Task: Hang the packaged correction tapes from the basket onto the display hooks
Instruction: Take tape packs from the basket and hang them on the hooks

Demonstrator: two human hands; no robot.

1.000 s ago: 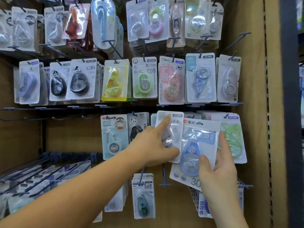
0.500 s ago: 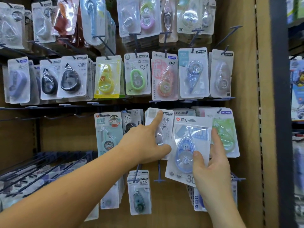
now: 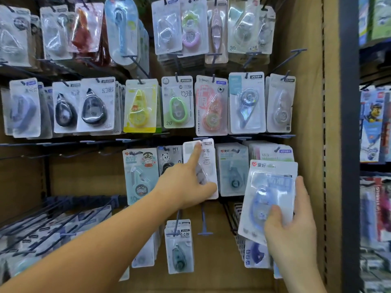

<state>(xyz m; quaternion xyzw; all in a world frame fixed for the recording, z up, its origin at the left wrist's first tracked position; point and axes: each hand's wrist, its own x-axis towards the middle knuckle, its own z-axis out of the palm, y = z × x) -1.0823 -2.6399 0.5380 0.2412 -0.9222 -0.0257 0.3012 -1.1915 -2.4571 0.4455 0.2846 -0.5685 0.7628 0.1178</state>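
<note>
My right hand [image 3: 289, 225] grips a white blister pack with a blue correction tape [image 3: 268, 195], thumb on its front, held off the hooks in front of the lower right of the display. My left hand [image 3: 186, 187] holds a white correction tape pack [image 3: 206, 161] hanging in the third row, index finger stretched up its front and thumb under its lower edge. Just right of that hangs a teal pack [image 3: 232, 172] of the same brand as the one I hold. The basket is out of view.
Rows of packaged correction tapes fill the wooden pegboard [image 3: 309, 123]. A bare hook [image 3: 204, 220] sticks out below my left hand, and another bare hook [image 3: 296, 53] at the upper right. Long empty hooks [image 3: 53, 220] fan out at lower left. A dark shelf post [image 3: 349, 144] stands at right.
My right hand has pulled the blue pack down and to the right, uncovering the teal pack behind it. My left hand stays on the white pack.
</note>
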